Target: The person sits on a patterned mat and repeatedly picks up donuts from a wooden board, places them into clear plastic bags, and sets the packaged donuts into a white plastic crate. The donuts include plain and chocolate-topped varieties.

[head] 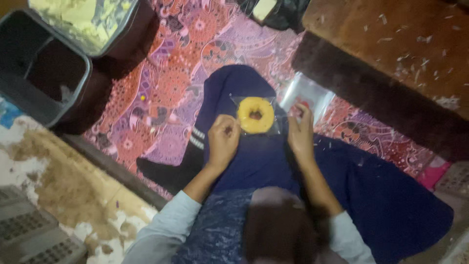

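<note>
Now, both hands on a bagged yellow ring.
Left hand [223,139] and right hand [300,133] pinch the clear bag [281,115], apparently, around the yellow ring [255,115] on the blue-clad knee [254,161]; a loose pinch could let it slide off.

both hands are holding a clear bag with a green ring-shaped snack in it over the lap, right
Not quite: the ring-shaped snack is yellow, not green. The rest stands: in the head view the left hand and right hand hold the clear bag with it inside, over the lap.
</note>
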